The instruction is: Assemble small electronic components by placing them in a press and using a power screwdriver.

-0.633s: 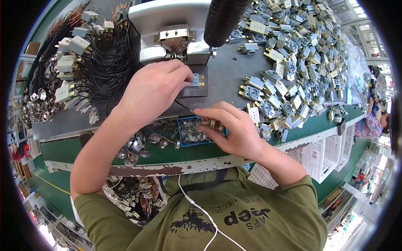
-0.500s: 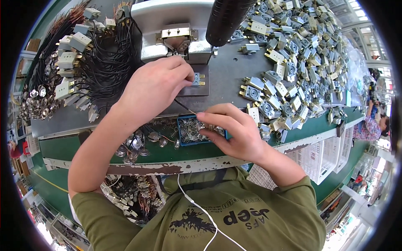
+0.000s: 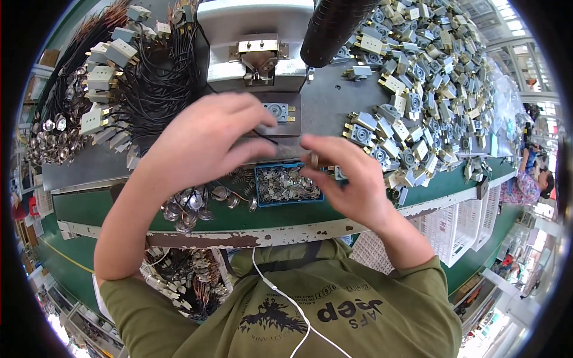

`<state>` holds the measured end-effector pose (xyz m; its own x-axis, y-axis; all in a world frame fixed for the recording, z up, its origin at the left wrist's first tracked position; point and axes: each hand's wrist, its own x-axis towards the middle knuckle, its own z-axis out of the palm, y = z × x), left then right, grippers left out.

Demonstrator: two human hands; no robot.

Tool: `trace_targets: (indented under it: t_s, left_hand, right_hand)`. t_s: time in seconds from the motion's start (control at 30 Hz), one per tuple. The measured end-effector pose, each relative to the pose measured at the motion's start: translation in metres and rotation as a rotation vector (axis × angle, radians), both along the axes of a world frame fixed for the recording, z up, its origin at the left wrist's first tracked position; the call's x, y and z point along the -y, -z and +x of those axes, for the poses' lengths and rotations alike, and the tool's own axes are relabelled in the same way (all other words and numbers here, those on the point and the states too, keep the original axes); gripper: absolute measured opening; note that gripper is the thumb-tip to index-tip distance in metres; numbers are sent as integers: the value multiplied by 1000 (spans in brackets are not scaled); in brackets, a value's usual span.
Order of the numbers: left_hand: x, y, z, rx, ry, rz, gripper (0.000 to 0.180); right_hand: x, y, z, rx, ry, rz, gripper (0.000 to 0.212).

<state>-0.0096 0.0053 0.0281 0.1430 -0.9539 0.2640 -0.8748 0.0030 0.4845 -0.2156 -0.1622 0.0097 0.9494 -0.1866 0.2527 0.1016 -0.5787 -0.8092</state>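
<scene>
Beside right hand: blue tray holding heaped small metal pieces.

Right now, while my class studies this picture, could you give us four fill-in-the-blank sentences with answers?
1. The small metal pieces lie in a tray coloured ____.
2. The large heap of grey blocks lies on the picture's ____ side.
3. The wires beside the machine are mostly ____.
4. The hand nearer those wires is the person's ____ hand.
Answers: blue; right; black; left.
</scene>
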Motion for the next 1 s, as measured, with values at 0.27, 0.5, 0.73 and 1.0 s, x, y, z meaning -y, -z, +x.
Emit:
trace_targets:
  t_s: [0.27,0.5,0.73,1.0]
  left_hand:
    - [-20,-3,2,-60,55,139,14]
    - [-24,-16,10,-140,32,149,11]
    - [-25,-10,9,-124,1,91,14]
    - [-19,-7,-8,-139,-68,59,14]
  right_hand:
    - [32,-9,33,-595,-161,517,37]
    - [24,5,41,-505,-242,825,42]
    - [14,8,41,-392,-100,771,43]
    - [-7,13,33,-98,266,381,36]
